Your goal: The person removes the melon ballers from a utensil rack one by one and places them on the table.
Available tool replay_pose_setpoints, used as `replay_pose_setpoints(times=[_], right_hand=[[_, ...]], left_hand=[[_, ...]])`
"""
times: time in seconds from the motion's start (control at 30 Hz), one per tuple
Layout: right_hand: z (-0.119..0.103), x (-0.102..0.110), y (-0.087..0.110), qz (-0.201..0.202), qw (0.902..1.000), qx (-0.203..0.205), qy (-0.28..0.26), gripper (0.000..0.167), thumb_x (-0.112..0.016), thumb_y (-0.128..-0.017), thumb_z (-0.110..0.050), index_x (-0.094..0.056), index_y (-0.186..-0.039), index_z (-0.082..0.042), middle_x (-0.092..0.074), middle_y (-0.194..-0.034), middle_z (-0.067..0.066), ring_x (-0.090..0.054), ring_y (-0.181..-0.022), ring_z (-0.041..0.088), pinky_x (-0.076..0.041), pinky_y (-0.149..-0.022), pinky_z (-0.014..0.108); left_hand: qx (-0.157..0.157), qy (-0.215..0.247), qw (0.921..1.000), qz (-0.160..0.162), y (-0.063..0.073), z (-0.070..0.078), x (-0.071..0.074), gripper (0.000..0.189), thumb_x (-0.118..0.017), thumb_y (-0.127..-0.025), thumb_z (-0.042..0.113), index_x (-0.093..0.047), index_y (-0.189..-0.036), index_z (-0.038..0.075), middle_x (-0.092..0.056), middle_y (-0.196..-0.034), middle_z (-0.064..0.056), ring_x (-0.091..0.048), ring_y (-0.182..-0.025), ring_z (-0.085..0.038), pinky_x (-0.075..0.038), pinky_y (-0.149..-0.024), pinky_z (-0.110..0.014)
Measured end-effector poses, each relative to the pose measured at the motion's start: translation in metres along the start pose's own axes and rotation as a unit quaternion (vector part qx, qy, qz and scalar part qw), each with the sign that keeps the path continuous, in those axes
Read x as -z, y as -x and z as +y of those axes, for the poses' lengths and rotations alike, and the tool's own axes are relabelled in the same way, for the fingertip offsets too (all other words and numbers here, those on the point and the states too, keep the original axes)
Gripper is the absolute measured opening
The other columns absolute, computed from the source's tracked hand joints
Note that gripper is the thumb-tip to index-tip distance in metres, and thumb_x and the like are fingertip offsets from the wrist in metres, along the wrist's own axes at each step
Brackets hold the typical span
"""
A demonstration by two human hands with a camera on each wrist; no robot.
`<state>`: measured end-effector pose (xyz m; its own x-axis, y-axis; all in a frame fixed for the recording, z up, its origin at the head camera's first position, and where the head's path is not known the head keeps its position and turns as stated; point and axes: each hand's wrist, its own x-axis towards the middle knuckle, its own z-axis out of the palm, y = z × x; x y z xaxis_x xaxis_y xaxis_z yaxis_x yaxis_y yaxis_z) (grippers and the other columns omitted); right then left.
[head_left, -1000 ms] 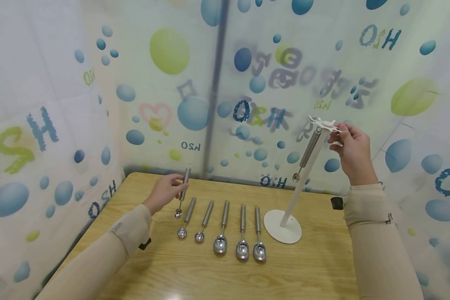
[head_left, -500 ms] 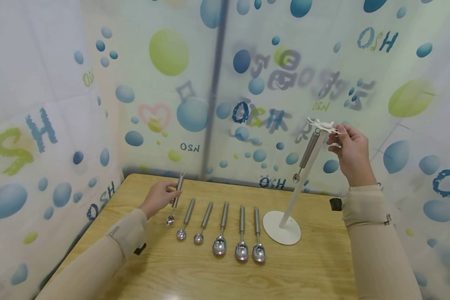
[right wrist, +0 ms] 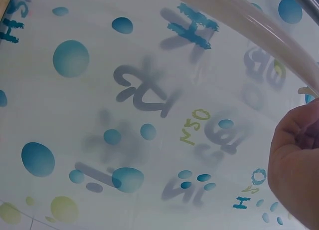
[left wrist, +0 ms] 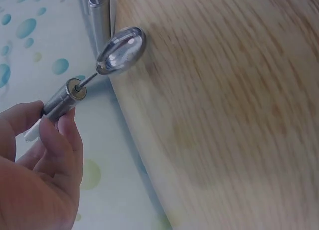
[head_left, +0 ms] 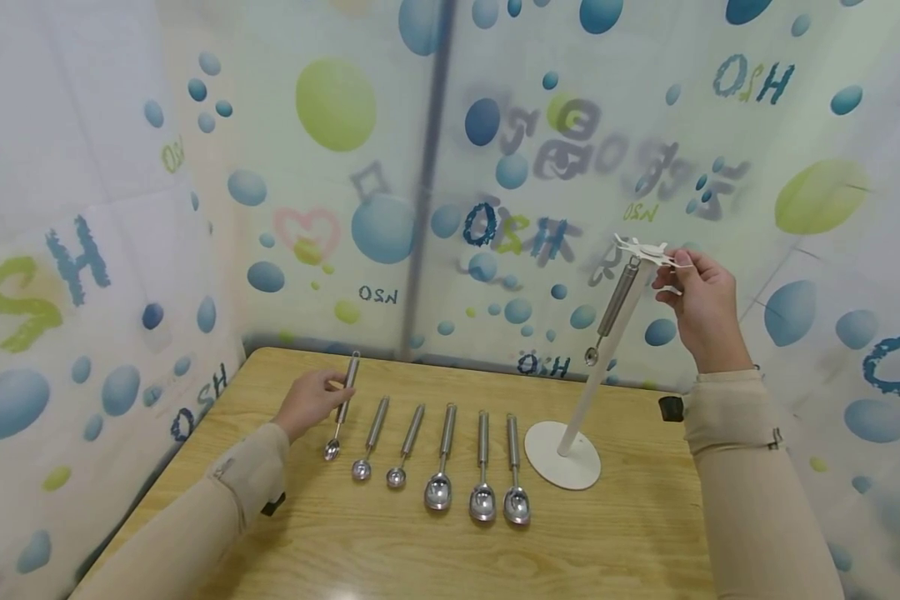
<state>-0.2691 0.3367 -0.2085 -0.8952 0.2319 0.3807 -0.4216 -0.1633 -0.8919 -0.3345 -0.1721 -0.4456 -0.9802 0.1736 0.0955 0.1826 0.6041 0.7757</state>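
My left hand (head_left: 311, 402) pinches the metal handle of a small scoop (left wrist: 122, 51) at the left end of a row on the table. The bowl of this scoop is low, close over the wood. To its right lie several more metal scoops (head_left: 438, 492) with bowls toward me, small ones first, then larger ones. A white stand (head_left: 562, 454) with a round base and a tall post is at the right. My right hand (head_left: 703, 304) pinches one arm of the hook ring (head_left: 651, 250) at its top. Another small scoop (head_left: 617, 308) hangs from that ring beside the post.
The wooden table (head_left: 330, 542) meets a patterned curtain (head_left: 330, 183) at its back edge and left side. A small black object (head_left: 672, 408) shows at the table's right edge by the right sleeve.
My left hand has moved left and down with the scoop, bringing it from above the row to its left end. My right hand stays at the hook ring.
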Motion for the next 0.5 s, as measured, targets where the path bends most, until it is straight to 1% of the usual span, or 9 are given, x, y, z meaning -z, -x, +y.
replay_pose_setpoints(times=[0.07, 0.17, 0.37, 0.5], right_hand=[[0.0002, 0.0001, -0.0003, 0.000, 1.0000, 0.000, -0.001, 0.019, -0.063, -0.099, -0.023, -0.070, -0.103, -0.005, -0.065, -0.082, 0.005, -0.062, -0.072, 0.016, -0.054, -0.061, 0.022], [0.0011, -0.0004, -0.0009, 0.003, 0.9999, 0.004, 0.013, 0.020, -0.064, -0.099, -0.024, -0.070, -0.104, -0.006, -0.065, -0.082, 0.003, -0.062, -0.072, 0.015, -0.054, -0.062, 0.021], [0.0021, -0.0004, -0.0014, 0.004, 0.9998, 0.006, 0.019, 0.021, -0.064, -0.099, -0.025, -0.070, -0.104, -0.006, -0.065, -0.082, 0.003, -0.061, -0.073, 0.015, -0.054, -0.062, 0.021], [0.0015, -0.0003, -0.0009, 0.004, 0.9998, 0.003, 0.022, 0.022, -0.065, -0.098, -0.026, -0.070, -0.105, -0.006, -0.065, -0.083, 0.003, -0.061, -0.074, 0.015, -0.054, -0.063, 0.021]], left_hand=[[0.005, 0.005, 1.0000, -0.003, 0.0006, 0.0004, 0.0000, 0.033, -0.068, -0.099, 0.022, -0.066, -0.125, 0.001, -0.068, -0.117, -0.020, -0.068, -0.096, -0.029, -0.059, -0.075, -0.038], [0.012, 0.014, 0.9998, -0.010, 0.0011, 0.0007, 0.0004, 0.034, -0.068, -0.099, 0.020, -0.065, -0.126, 0.000, -0.068, -0.117, -0.021, -0.069, -0.094, -0.028, -0.059, -0.073, -0.036], [0.020, 0.021, 0.9993, -0.024, 0.0002, -0.0017, -0.0008, 0.035, -0.068, -0.099, 0.018, -0.065, -0.126, -0.004, -0.066, -0.121, -0.024, -0.069, -0.097, -0.029, -0.060, -0.073, -0.037], [0.029, 0.031, 0.9984, -0.037, -0.0014, -0.0051, -0.0026, 0.036, -0.068, -0.099, 0.017, -0.064, -0.126, -0.006, -0.065, -0.121, -0.025, -0.069, -0.095, -0.028, -0.061, -0.072, -0.038]])
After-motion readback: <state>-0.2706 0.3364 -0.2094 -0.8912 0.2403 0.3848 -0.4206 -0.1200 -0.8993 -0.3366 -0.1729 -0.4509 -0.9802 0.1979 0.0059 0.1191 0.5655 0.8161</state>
